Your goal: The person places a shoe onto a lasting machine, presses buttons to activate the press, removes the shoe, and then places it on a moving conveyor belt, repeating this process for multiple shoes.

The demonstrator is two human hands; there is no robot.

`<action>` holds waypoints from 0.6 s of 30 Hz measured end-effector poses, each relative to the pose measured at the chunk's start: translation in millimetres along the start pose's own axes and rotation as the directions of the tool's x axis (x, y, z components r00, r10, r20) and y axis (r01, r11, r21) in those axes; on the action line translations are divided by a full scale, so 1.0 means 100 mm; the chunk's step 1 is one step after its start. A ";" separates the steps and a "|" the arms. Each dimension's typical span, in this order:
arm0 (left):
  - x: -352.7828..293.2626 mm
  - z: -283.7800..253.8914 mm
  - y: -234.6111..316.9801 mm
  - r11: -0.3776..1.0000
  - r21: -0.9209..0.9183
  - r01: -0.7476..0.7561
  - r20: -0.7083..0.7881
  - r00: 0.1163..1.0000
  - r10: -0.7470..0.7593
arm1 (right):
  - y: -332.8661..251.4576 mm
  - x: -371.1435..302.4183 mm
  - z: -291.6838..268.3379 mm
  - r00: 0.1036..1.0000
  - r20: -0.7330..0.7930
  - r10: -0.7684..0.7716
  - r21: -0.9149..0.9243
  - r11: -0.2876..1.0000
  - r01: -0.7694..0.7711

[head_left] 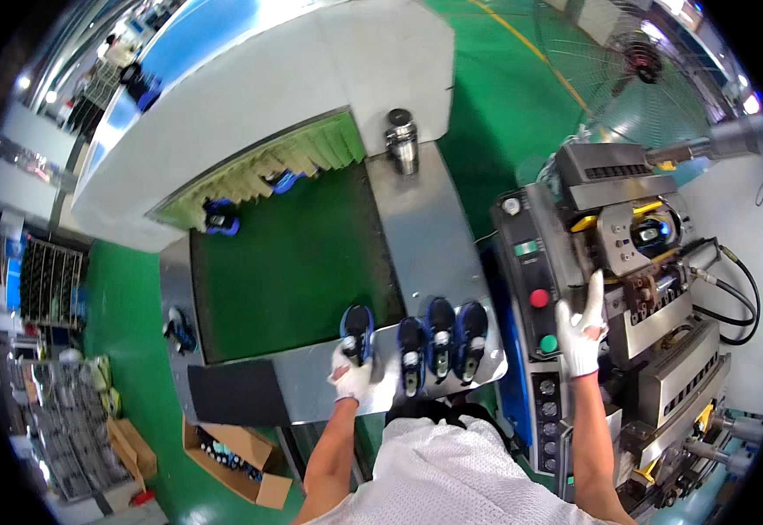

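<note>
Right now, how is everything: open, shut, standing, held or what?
Left hand: gloved, holding a shoe
Right hand: gloved, fingers spread
Three shoes: lined up side by side
Bottle: standing, lid on
Box: open, things inside
Curtain: hanging down
Fan: can't tell if spinning

The left hand holds a black-and-blue shoe. Three similar shoes stand in a row on the metal table beside it. The right hand, fingers extended, is near the green button.
</note>
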State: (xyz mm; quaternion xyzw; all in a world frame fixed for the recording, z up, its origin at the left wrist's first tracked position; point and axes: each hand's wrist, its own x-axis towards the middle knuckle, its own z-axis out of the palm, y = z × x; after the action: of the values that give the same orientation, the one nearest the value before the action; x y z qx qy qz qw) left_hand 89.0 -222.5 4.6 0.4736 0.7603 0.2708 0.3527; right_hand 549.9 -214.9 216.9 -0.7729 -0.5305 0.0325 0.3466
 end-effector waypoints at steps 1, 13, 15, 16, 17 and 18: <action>0.06 0.00 0.01 0.988 0.152 0.013 0.032 0.999 -0.018 | 0.28 -0.29 0.22 0.988 0.133 -0.078 -0.202 0.974 0.105; 0.34 -1.20 0.56 0.918 0.208 0.338 0.512 0.762 -0.397 | -1.47 -1.57 1.52 0.805 0.593 0.012 0.205 0.965 -0.165; 0.35 -1.36 0.50 0.949 0.147 0.278 0.391 0.865 -0.314 | -1.31 -2.06 2.13 0.822 0.567 -0.052 0.084 0.996 0.005; 0.43 -1.51 0.61 0.955 0.108 0.277 0.460 0.837 -0.296 | -1.26 -2.18 2.36 0.880 0.443 0.169 0.076 0.971 -0.225; 0.51 -1.63 0.67 0.958 0.071 0.277 0.525 0.806 -0.272 | -1.25 -2.27 2.50 0.867 0.307 0.393 0.103 0.892 -0.441; 0.54 -1.63 0.55 0.946 0.133 0.296 0.491 0.810 -0.322 | -1.32 -2.29 2.52 0.852 0.297 0.432 0.094 0.874 -0.476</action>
State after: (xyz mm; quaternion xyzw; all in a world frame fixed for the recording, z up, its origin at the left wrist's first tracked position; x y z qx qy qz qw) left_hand -27.6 -163.5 129.1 0.4064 0.7142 0.0570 0.5670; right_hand 239.9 -256.1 28.4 -0.8337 -0.3695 0.2607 0.3168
